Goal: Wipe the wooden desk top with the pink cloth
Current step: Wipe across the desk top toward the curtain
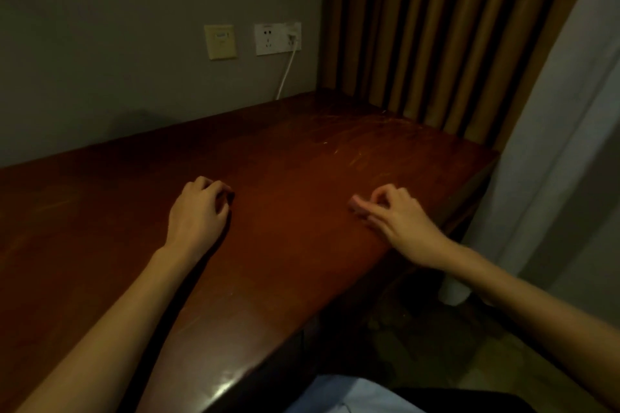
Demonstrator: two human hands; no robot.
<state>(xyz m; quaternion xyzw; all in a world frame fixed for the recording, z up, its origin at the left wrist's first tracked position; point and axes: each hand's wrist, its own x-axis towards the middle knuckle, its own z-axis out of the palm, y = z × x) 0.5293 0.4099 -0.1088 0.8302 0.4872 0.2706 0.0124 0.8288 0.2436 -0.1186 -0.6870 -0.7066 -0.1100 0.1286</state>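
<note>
Wooden desk top (285, 245): runs from near left to far right against the wall; pale scratch marks (352, 147) toward the far right corner.

Right hand (402, 221): low over the right part of the desk, close to its near edge; thumb and fingers drawn together in a pinch on the pink cloth (356, 205); only a small bunched end of the cloth shows past the fingertips, at or just above the wood; contact cannot be confirmed.

Left hand (198, 211): resting on the desk further left, fingers curled under; nothing shows in it, but in the dim light I cannot tell whether it holds anything.

Risks, as judged:
- the hold is fingertip-only; a firm stroke may drag the cloth out of the pinch;
- the cloth is bunched small, so strokes may leave unwiped bands, hard to see in this light;
- the hand is near the edge; an outward sweep may carry the cloth off the desk;
- a white cable (286, 74) drops from the wall socket (273, 38) to the far edge; wiping there may snag it.
</note>
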